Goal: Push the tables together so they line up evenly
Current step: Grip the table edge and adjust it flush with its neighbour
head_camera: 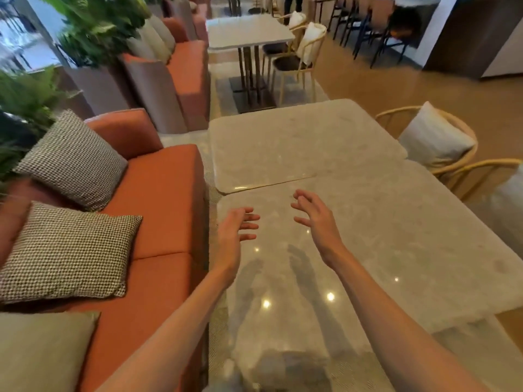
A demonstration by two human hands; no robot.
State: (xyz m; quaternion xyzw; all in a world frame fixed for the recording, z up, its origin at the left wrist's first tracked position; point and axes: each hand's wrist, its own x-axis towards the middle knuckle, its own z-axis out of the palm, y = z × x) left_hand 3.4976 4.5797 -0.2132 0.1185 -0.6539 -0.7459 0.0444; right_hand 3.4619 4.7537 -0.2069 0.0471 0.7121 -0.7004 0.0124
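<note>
Desks, two, stone-topped: near desk (382, 236) meeting far desk (297, 140) along a skewed seam, right edges stepping unevenly | likely heavy, stiff, slick – pushing best at edges | left hand (235, 230), right hand (317, 219) hovering over near top, fingers spreading, gripping nothing | sofa (164, 199) sitting alongside; two cane chairs (441, 142) opposite.

Café or restaurant dining room. Marble-topped tables (305, 142) run in a row up the frame's centre; an orange banquette sofa (167, 199) with houndstooth cushions (70, 157) lines the left, rattan chairs (441, 142) the right. Planters of ferns (93, 32) fill the upper left, bar stools (368, 26) the upper right.
</note>
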